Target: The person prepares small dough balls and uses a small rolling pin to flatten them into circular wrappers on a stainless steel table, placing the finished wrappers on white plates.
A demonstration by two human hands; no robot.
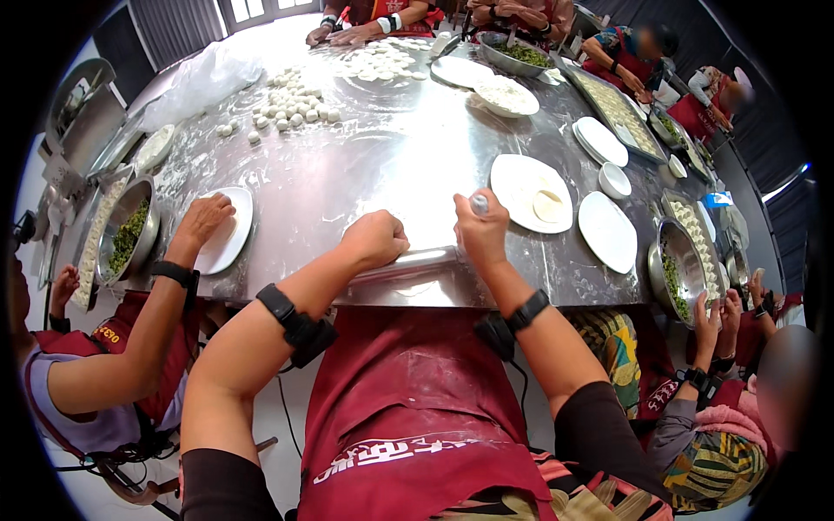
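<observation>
Both my hands are over the near edge of the steel table [347, 174]. My left hand [378, 238] is closed in a fist, and whatever it may hold is hidden. My right hand [483, 227] grips a rod with a round grey end [479, 204], which pokes out above the thumb. Between and below the hands, a shiny cylinder-like metal shape [413, 263] lies along the table edge; I cannot tell whether it joins the rod. Just right of my right hand, a white plate [514, 174] carries a flat round dough wrapper [549, 207].
Dough balls [291, 102] and flat wrappers [378, 62] lie farther back. At left, a co-worker's hand [207, 217] reaches over a white plate [239, 239] near a bowl of chopped greens [149, 234]. On the right stand plates [607, 233], a small bowl [614, 181] and a dumpling tray [621, 117].
</observation>
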